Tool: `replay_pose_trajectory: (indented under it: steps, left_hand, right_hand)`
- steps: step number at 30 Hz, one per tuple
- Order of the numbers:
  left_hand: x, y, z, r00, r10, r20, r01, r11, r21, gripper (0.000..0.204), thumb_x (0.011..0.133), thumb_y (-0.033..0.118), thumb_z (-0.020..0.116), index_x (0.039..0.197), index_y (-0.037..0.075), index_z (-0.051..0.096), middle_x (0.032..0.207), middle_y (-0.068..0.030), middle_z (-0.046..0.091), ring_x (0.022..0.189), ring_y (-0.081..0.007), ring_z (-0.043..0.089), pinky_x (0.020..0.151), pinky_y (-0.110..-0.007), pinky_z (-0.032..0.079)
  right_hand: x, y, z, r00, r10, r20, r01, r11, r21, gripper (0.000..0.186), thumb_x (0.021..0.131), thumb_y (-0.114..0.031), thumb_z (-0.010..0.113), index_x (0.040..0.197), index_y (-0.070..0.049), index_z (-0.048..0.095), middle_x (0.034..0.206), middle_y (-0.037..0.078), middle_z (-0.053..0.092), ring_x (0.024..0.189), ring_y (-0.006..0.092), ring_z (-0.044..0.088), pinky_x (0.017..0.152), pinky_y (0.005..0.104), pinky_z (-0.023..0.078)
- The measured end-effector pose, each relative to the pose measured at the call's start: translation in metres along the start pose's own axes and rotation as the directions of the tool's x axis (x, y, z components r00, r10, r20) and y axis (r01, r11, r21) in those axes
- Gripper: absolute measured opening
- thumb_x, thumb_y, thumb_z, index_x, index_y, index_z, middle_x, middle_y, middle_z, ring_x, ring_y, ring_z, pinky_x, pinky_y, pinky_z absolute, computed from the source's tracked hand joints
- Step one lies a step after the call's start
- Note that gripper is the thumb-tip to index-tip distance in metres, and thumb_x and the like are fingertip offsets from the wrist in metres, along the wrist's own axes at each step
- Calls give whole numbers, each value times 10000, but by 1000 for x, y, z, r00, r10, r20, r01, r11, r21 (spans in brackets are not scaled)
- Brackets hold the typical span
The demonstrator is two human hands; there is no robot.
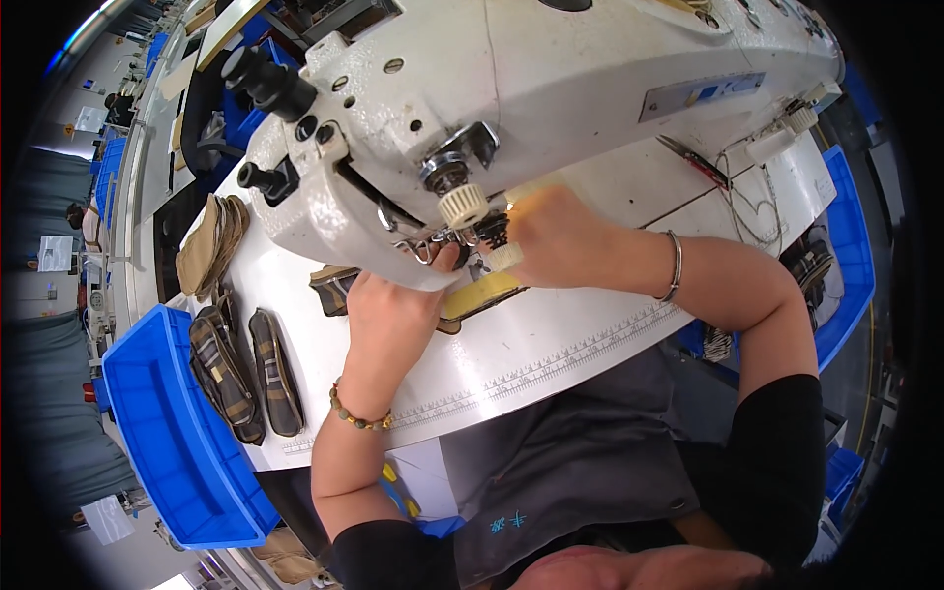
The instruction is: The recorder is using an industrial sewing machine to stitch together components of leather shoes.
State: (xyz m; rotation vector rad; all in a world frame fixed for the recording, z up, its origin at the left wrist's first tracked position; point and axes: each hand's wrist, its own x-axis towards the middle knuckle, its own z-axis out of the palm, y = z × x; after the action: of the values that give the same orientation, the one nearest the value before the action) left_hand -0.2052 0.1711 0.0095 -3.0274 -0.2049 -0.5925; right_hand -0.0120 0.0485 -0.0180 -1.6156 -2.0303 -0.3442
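A big white industrial sewing machine (511, 88) fills the upper middle of the view. Under its needle area lies a flat yellow and dark shoe-upper piece (480, 293). My left hand (391, 317) rests on the left end of that piece, fingers reaching up to the presser foot (447, 241). My right hand (560, 241) presses the piece from the right, close beside the needle, lit by the machine's lamp. A bead bracelet sits on my left wrist and a metal bangle on my right wrist.
Plaid shoe pieces (246, 369) lie on the white table (551, 359) at the left, next to a blue plastic bin (162, 433). Tan pieces (206, 246) are stacked behind them. Another blue bin (851, 256) stands at the right. Small scissors (693, 157) lie on the machine bed.
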Motion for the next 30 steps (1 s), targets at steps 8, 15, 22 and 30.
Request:
replay_pose_trajectory:
  steps: [8, 15, 22, 30]
  left_hand:
    - [5, 3, -8, 997, -62, 44, 66, 993, -99, 177, 771, 53, 727, 944, 80, 753, 904, -9, 698, 732, -231, 644, 628, -358, 488]
    - [4, -5, 1, 993, -106, 55, 107, 994, -22, 198, 779, 76, 743, 975, 100, 764, 858, -21, 691, 680, -239, 627, 628, -360, 473]
    - [-1, -17, 12, 993, -118, 28, 119, 992, -51, 203, 701, 38, 725, 889, 100, 770, 770, -66, 681, 732, -276, 655, 708, -410, 522]
    - [0, -14, 4, 980, -197, 1, 197, 980, -17, 211, 716, 21, 688, 908, 89, 742, 723, -52, 678, 696, -256, 648, 638, -347, 524]
  right_hand:
    - [-4, -3, 5, 980, -68, 188, 62, 997, 40, 105, 848, -143, 657, 920, -92, 714, 650, 81, 603, 575, 255, 628, 492, 383, 472]
    - [-5, 0, 14, 981, -84, 173, 85, 996, 2, 160, 847, -135, 647, 990, -93, 707, 637, 65, 603, 553, 236, 625, 468, 375, 462]
    - [-5, -1, 8, 987, -115, 111, 114, 993, 8, 186, 871, -140, 642, 1044, -105, 701, 602, 50, 582, 484, 225, 598, 421, 371, 435]
    - [-4, -2, 11, 987, -124, 102, 122, 992, 26, 228, 816, -109, 650, 1038, -79, 689, 626, 45, 593, 543, 235, 625, 472, 391, 468]
